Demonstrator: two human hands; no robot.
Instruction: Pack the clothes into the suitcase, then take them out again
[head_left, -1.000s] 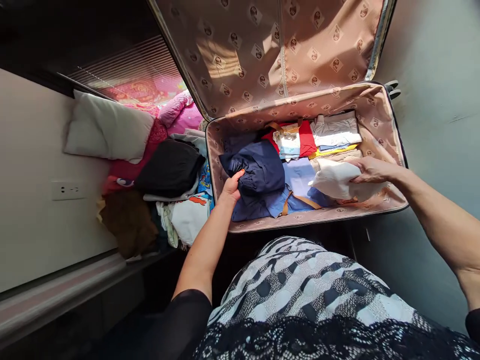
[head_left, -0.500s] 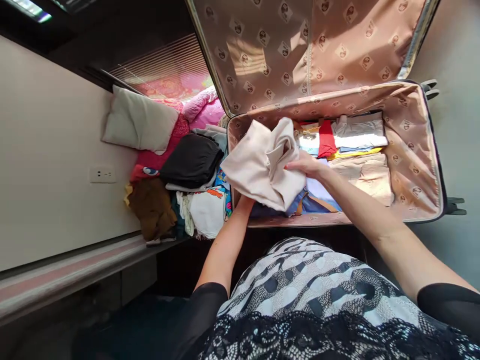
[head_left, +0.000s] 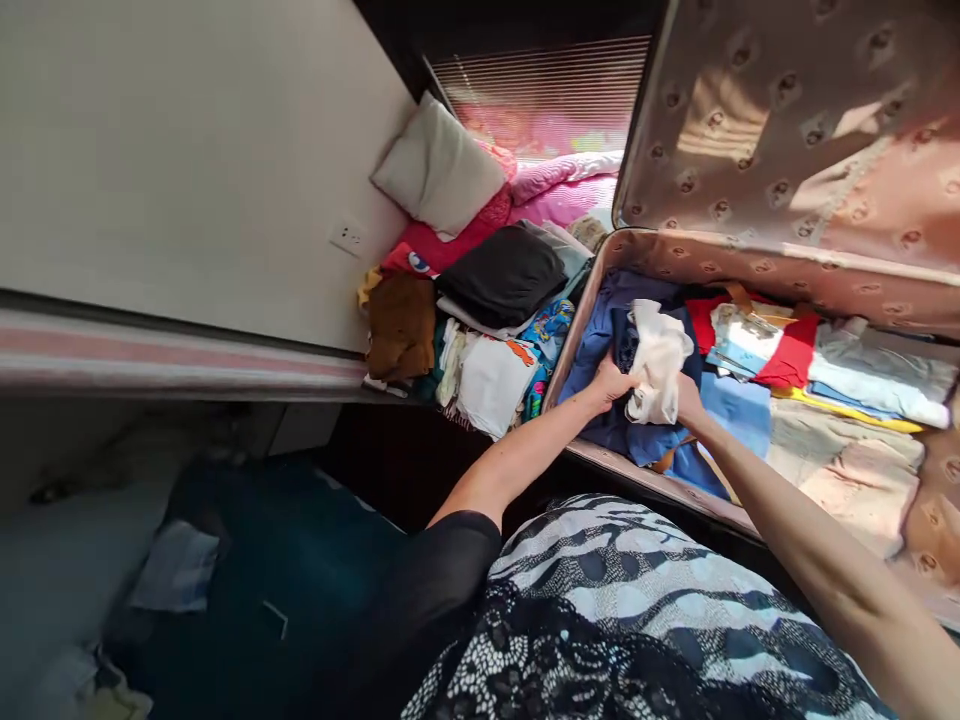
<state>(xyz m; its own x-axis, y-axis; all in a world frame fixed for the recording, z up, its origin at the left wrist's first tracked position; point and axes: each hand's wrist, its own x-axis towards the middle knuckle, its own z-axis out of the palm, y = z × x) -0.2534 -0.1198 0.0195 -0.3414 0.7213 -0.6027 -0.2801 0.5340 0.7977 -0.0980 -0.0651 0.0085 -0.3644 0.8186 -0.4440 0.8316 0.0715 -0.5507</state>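
Note:
A cream-white piece of cloth (head_left: 656, 360), bunched into a small bundle, is held between my two hands over the left end of the open suitcase (head_left: 795, 262). My left hand (head_left: 613, 382) grips its lower left side with thumb and fingers closed. On its right side my right hand (head_left: 687, 402) is closed too, its fingers partly hidden behind the cloth. Below the bundle lie dark blue clothes (head_left: 596, 345). To the right of my hands are a light blue folded garment (head_left: 739, 405), a red garment (head_left: 787, 355) and beige folded clothes (head_left: 847, 450).
Left of the suitcase are piled a black folded garment (head_left: 510, 270), a white garment (head_left: 491, 385) and a brown garment (head_left: 401, 325). A pale pillow (head_left: 442, 170) leans by the wall near a power outlet (head_left: 348, 236). The suitcase lid (head_left: 795, 130) stands raised behind.
The cream cloth has gone from loosely spread to a smaller bundle, lower over the suitcase. My left hand has come out from beneath it to its side. The view has swung left.

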